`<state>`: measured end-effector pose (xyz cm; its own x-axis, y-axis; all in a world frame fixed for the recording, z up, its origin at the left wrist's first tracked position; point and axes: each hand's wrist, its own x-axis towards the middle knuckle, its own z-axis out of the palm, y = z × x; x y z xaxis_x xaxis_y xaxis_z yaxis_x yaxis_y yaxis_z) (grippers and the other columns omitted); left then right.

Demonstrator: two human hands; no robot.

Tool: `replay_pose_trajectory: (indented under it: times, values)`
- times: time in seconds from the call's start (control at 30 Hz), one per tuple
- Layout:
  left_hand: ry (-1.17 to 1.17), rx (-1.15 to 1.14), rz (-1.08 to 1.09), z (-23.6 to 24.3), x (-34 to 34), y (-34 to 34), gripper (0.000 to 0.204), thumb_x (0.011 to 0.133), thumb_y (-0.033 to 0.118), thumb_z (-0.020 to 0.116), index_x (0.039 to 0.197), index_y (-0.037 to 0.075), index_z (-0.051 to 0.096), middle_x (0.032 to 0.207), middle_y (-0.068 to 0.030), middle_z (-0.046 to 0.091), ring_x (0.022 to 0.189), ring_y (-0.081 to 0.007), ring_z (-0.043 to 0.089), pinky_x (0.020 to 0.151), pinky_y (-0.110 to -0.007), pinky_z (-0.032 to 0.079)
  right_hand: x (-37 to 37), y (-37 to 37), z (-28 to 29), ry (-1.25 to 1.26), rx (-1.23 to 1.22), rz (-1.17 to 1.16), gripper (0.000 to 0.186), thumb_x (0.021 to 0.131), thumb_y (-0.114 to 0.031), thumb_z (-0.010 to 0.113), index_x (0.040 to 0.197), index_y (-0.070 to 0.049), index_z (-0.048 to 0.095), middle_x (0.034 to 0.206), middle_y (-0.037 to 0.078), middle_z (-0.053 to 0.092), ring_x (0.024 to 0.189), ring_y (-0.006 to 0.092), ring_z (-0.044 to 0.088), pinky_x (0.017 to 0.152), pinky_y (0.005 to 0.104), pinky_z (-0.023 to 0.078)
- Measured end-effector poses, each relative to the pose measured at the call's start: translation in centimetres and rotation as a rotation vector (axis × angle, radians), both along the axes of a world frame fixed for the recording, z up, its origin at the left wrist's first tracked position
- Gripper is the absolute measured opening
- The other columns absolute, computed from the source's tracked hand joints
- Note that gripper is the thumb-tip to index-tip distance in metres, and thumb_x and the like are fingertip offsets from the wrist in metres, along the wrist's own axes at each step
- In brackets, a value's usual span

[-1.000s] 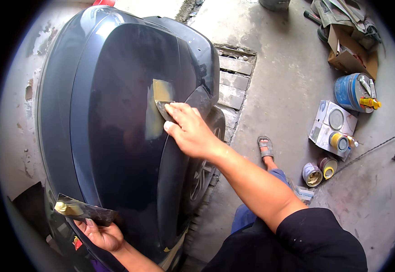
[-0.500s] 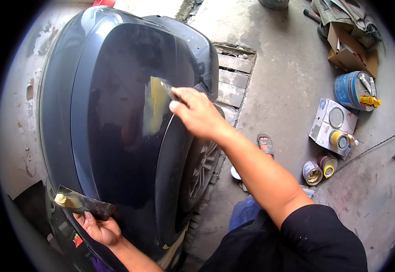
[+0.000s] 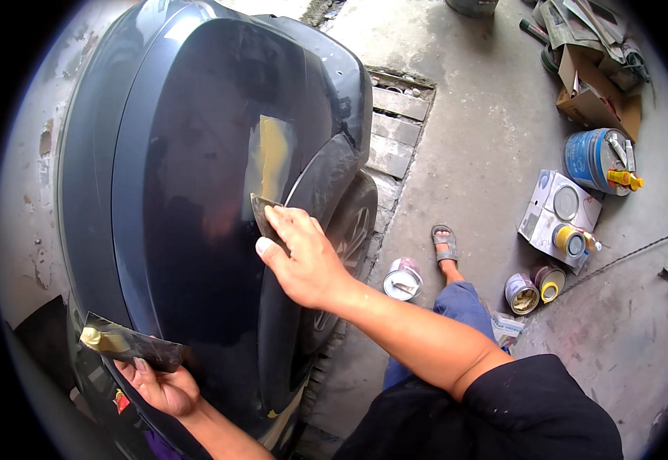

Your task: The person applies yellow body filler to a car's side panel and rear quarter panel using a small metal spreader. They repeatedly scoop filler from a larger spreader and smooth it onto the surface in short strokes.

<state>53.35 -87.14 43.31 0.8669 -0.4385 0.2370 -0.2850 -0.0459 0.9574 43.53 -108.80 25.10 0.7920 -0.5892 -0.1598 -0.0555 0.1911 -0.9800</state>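
My right hand grips a small dark putty spreader, its edge at the lower end of a yellow putty patch. The patch lies on the dark car's body panel, just above the wheel arch, with a greyish smear around it. At the lower left, my left hand is closed on a flat dark putty board. A lump of pale yellow putty sits on the board's far-left end, with more smeared beside it.
A car wheel lies under the arch. On the floor at right stand a lidded can, an open putty tin, a white box, a blue drum and a cardboard box. A slatted floor channel runs beside the car.
My right hand has drawn the spreader down toward me, from the patch's upper right to its lower end. The yellow strip looks smoother. My left hand still holds the board.
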Motion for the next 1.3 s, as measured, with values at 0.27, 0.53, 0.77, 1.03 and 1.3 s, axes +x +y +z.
replay_pose_trajectory:
  times: [0.27,0.53,0.77,1.03,1.3]
  values:
    - [0.061,-0.047,0.007,0.1,-0.3,-0.6,0.043,0.1,0.001,0.044,0.142,-0.001,0.041,0.138,-0.0131,0.052,0.123,-0.0233,0.053,0.107,-0.038,0.044,-1.9,-1.7,1.1,0.005,-0.033,0.164,0.053,0.095,-0.029,0.056,0.134,0.006,0.052,0.138,0.025,0.052,0.13,0.0385,0.047,0.112,0.0427,0.035]
    - [0.064,-0.059,-0.005,0.1,-0.6,-1.5,0.042,0.1,0.0,0.044,0.142,0.0,0.041,0.137,-0.0128,0.053,0.123,-0.0223,0.053,0.107,-0.038,0.044,3.6,-9.9,-1.4,0.097,0.077,0.021,0.058,0.094,-0.036,0.051,0.136,0.003,0.052,0.137,0.026,0.052,0.131,0.0381,0.048,0.111,0.0401,0.037]
    - [0.021,-0.018,0.064,-0.1,-0.6,-0.7,0.047,0.098,0.003,0.047,0.144,-0.001,0.038,0.137,-0.0143,0.053,0.119,-0.0232,0.056,0.105,-0.039,0.046,0.2,-0.3,1.6,0.03,-0.016,-0.011,0.055,0.096,-0.029,0.055,0.137,0.008,0.048,0.136,0.023,0.049,0.126,0.0375,0.048,0.109,0.0404,0.037]
    - [0.097,-0.072,0.016,0.2,-0.8,-1.4,0.04,0.099,0.0,0.044,0.14,0.0,0.045,0.135,-0.0122,0.055,0.12,-0.0221,0.055,0.106,-0.037,0.044,-1.8,-2.5,0.7,0.05,-0.092,0.191,0.055,0.096,-0.035,0.051,0.139,0.001,0.05,0.142,0.021,0.048,0.131,0.0364,0.044,0.112,0.0419,0.035]
    - [0.06,-0.069,0.058,0.0,-0.6,-1.2,0.04,0.099,0.001,0.046,0.139,0.0,0.043,0.132,-0.0131,0.056,0.119,-0.0222,0.056,0.105,-0.037,0.046,3.9,-11.8,-1.3,0.099,0.029,0.043,0.054,0.094,-0.033,0.051,0.141,-0.006,0.05,0.135,0.024,0.054,0.128,0.0376,0.05,0.109,0.0399,0.039]
